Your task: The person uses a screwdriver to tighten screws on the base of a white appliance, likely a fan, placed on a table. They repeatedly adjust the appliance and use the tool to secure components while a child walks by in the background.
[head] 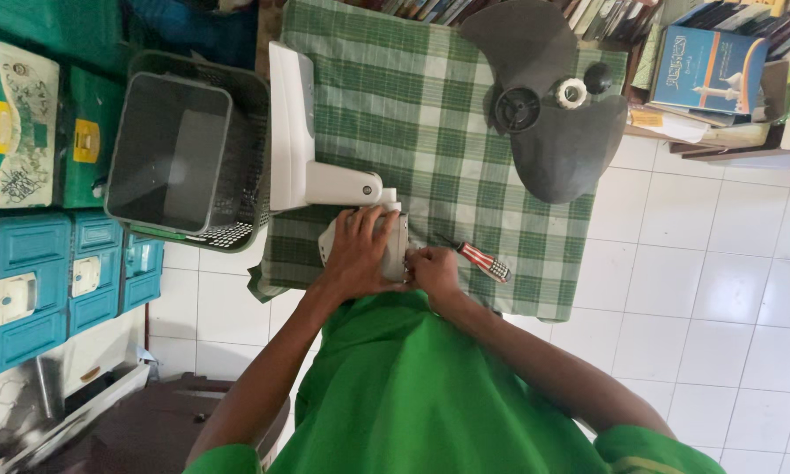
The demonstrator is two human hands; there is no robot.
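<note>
My left hand [360, 250] lies over the white motor housing [397, 248] of a fan, with its fingers spread and wrapped around the top of it. My right hand [434, 268] presses on the near side of the same housing, fingers curled tight against it; I cannot tell if something small is between them. The housing sits on the green checked cloth [412, 105] that covers the surface, at the edge close to my body, and it joins the white fan stand [294, 132] that lies flat beside it. Just beside my right hand lies a screwdriver [483, 261] with a striped handle. Farther on the cloth rests the dark fan blade [553, 149], with a white ring nut [570, 92] and a black cap [599, 77] on it. A grey basket [237, 158] stands near the stand.
</note>
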